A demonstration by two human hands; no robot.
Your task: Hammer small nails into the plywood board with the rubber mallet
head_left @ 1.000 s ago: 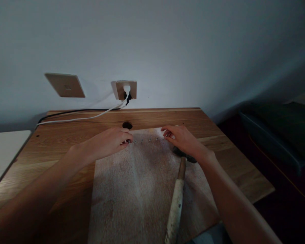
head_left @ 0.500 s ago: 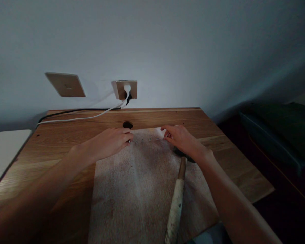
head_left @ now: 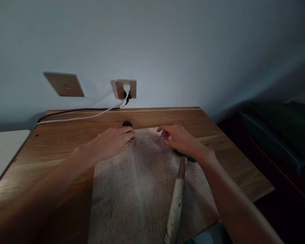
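A worn pale board (head_left: 137, 189) lies on the wooden desk (head_left: 66, 142). Near its far edge runs a row of small nails (head_left: 144, 139). My left hand (head_left: 114, 141) rests at the left end of that row, its fingers pinched together on something small that I cannot make out. At the right end is my right hand (head_left: 178, 138), fingers curled and close together, fingertips just above the board. A hammer (head_left: 177, 196) with a whitish handle lies on the board under my right wrist, its dark head partly hidden.
A round cable hole (head_left: 127, 124) is in the desk just beyond the board. White and black cables (head_left: 78, 117) run along the back edge to a wall socket (head_left: 126, 89). A blank wall plate (head_left: 64, 84) hangs left. A white surface (head_left: 2, 149) adjoins left; dark furniture (head_left: 277, 135) stands right.
Both hands have shifted slightly towards each other along the nail row. The right hand's fingers have curled in more. The hammer and board have not moved.
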